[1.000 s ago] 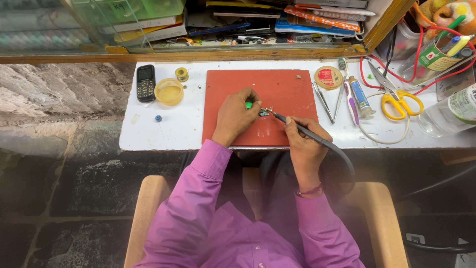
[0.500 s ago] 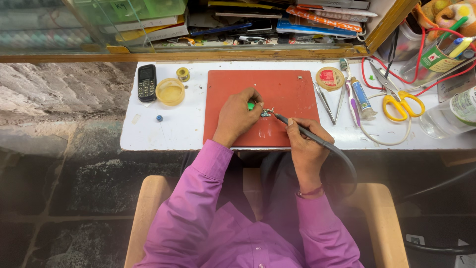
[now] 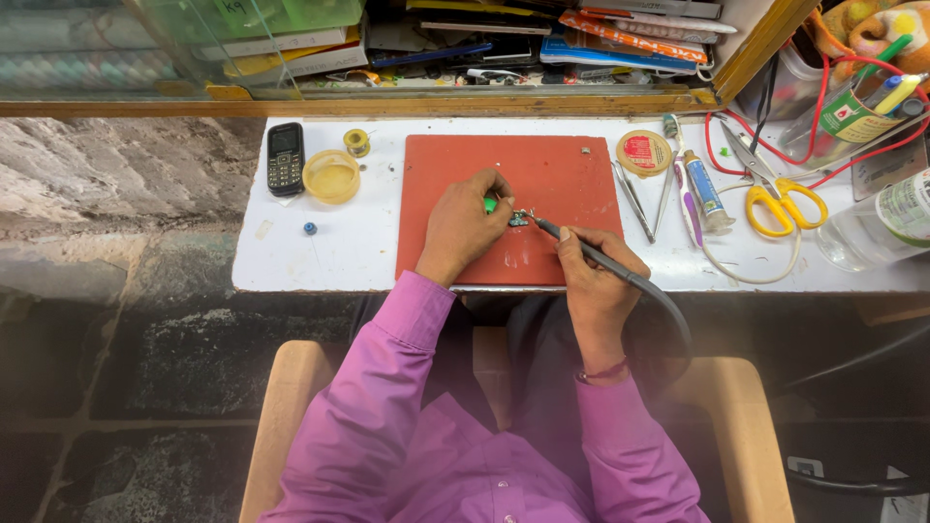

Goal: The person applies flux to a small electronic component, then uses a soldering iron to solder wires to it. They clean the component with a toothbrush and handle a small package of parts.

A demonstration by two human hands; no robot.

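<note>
My left hand (image 3: 463, 225) rests on a red work mat (image 3: 542, 165) and pinches a thin tool with a green tip (image 3: 490, 204), its end at a small dark electronic part (image 3: 519, 219). My right hand (image 3: 593, 281) grips a black soldering iron (image 3: 581, 250) like a pen, and the iron's tip touches the same part from the right. The iron's black cable loops back past my right wrist. Both arms wear purple sleeves.
On the white bench: a black mobile phone (image 3: 285, 158), a yellow round dish (image 3: 331, 176), a round tin (image 3: 643, 152), tweezers (image 3: 632, 199), a glue tube (image 3: 705, 189), yellow-handled scissors (image 3: 775, 194), a clear bottle (image 3: 886, 223). Red wires and cluttered shelves lie behind.
Both hands stay over the small part on the mat; they have shifted only slightly, with the iron's tip still at the part.
</note>
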